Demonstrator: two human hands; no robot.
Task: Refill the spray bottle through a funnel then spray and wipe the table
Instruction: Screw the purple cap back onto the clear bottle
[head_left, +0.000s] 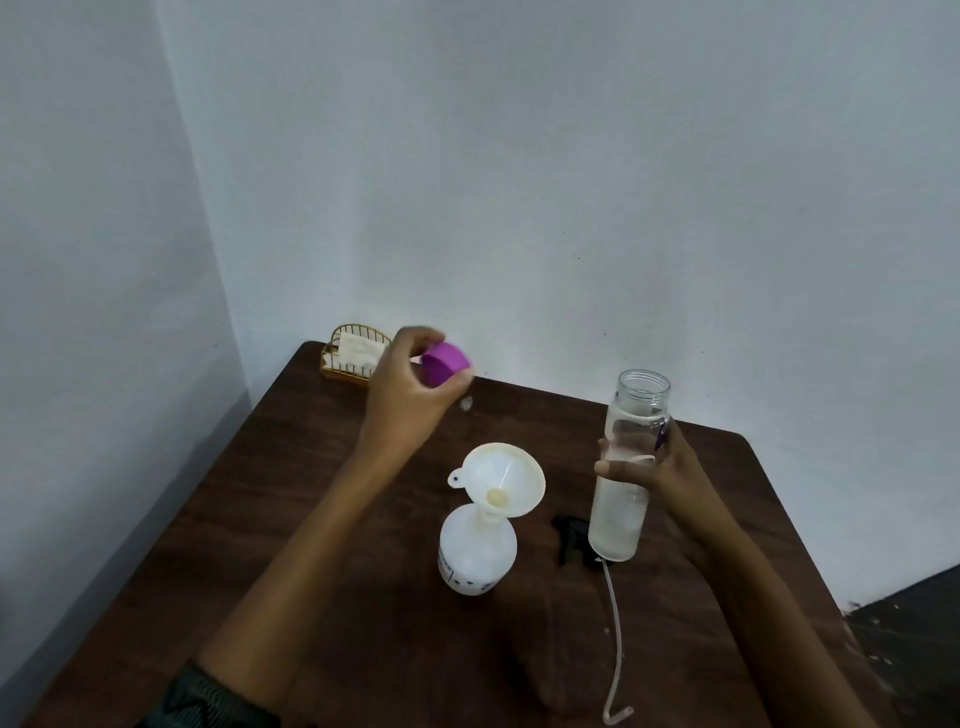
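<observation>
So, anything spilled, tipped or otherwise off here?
Little. The funnel sits slightly tilted in the spray bottle. A small wet-looking spot lies on the table near the left hand; I cannot tell what it is.

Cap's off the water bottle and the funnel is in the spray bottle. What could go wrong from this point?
1. The funnel sits tilted in the spray bottle, which neither hand steadies; a pour could tip it and spill.
2. The right hand holds the open water bottle alone, so a fast tilt might overshoot the funnel.
3. The trigger head and its tube lie just beside the pour path and could get knocked.
</observation>
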